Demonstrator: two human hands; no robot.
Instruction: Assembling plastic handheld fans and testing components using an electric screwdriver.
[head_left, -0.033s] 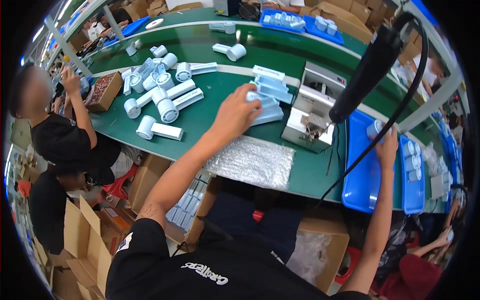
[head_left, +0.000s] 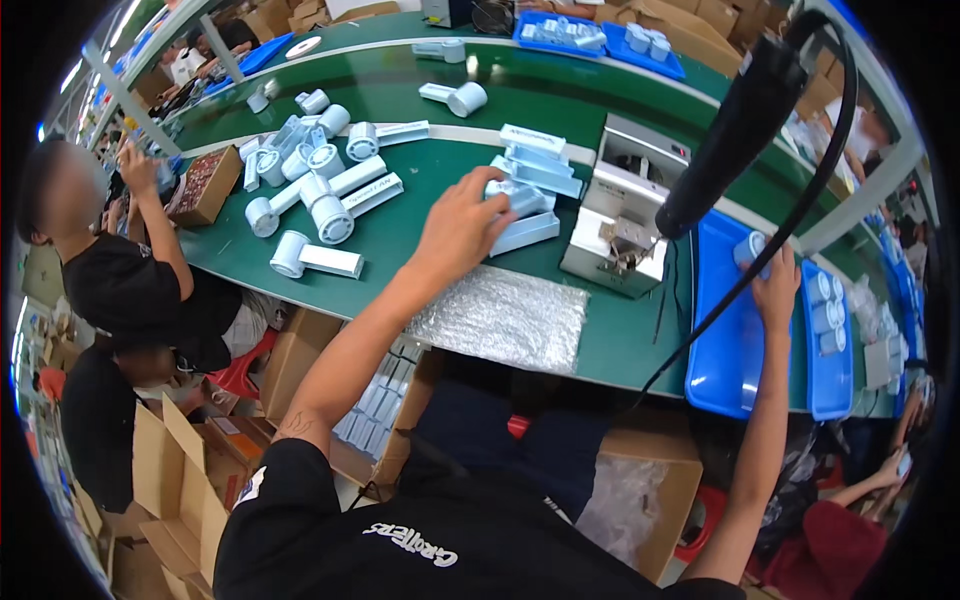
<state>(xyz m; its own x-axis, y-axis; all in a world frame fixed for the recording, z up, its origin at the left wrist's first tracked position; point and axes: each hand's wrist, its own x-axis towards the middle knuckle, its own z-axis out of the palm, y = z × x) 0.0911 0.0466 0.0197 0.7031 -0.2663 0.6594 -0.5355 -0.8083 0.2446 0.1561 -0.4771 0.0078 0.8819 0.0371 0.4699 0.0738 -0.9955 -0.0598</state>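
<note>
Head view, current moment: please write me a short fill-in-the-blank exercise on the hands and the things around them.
1. The right hand is at a pale-blue round part over a tray coloured ____.
2. The boxy metal machine stands between the right hand and the ____ hand.
3. The silvery sheet lies on a tabletop coloured ____.

Missing words: blue; left; green.
</note>
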